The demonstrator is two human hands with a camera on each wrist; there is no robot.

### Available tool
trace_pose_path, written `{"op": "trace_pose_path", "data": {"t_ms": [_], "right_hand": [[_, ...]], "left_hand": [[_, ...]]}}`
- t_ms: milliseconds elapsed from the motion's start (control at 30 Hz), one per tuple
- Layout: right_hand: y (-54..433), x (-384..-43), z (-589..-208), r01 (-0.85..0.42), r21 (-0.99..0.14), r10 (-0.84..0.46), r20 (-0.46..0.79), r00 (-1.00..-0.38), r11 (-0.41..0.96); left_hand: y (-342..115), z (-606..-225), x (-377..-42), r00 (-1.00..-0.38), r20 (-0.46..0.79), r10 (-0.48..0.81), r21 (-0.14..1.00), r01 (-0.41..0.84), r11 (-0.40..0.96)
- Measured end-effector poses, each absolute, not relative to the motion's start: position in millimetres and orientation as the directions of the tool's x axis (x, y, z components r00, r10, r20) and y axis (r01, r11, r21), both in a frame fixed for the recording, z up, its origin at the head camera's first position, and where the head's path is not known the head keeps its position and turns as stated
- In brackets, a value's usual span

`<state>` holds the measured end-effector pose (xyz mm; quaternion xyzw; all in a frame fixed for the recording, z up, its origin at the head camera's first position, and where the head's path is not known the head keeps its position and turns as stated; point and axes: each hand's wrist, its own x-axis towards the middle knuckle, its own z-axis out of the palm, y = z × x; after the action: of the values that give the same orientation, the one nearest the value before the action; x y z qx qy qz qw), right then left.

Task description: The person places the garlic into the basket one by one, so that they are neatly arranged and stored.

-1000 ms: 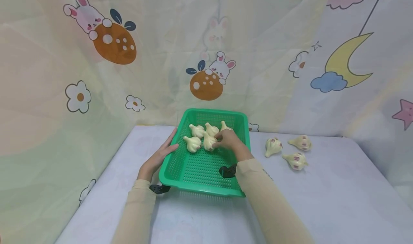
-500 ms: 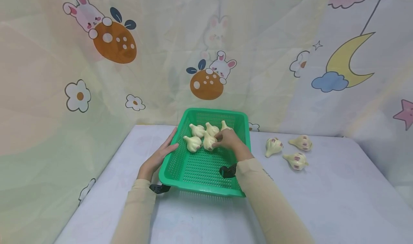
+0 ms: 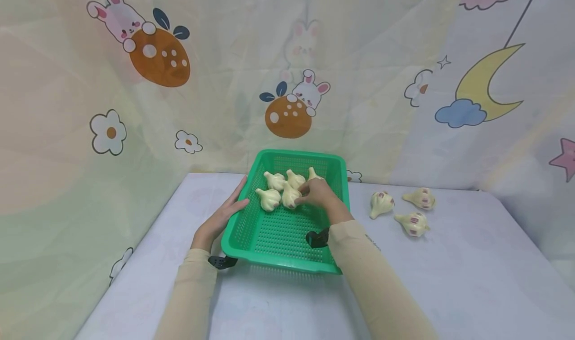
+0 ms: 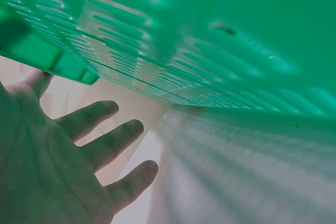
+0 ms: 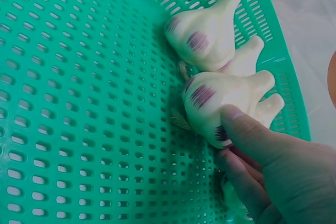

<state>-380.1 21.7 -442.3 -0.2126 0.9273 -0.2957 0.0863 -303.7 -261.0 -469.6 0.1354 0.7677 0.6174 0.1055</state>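
A green plastic basket [image 3: 283, 264] with perforated walls holds several garlic bulbs with purple streaks, grouped towards its far side. Inside it, my right hand [image 3: 318, 195] pinches one garlic bulb [image 3: 289, 196] between thumb and fingers; the right wrist view shows the thumb [image 5: 252, 129] lying on that bulb [image 5: 226, 98]. Beside it sits another bulb [image 3: 268, 200], and a further one [image 3: 313, 173] is partly hidden behind the hand. At the basket's left wall is my left hand [image 3: 218, 221], thumb at the rim; its other fingers [image 4: 113, 142] are straight and spread outside the wall.
Three more garlic bulbs lie on the white-covered table [image 3: 467, 265] right of the basket: one near it [image 3: 381, 203], one behind [image 3: 421, 198] and one in front [image 3: 413, 224]. A cartoon-printed cloth [image 3: 215, 70] hangs behind the table.
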Motion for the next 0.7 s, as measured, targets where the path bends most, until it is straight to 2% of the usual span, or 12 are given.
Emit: {"op": "trace_pose_path", "data": {"t_ms": [700], "right_hand": [[21.4,-380.8,-442.3,-0.336,-0.580,-0.432,-0.031,-0.901,0.742]], "left_hand": [[-261.2,-468.9,-303.6,-0.942,0.016,0.336,0.973,0.092,0.211]]}}
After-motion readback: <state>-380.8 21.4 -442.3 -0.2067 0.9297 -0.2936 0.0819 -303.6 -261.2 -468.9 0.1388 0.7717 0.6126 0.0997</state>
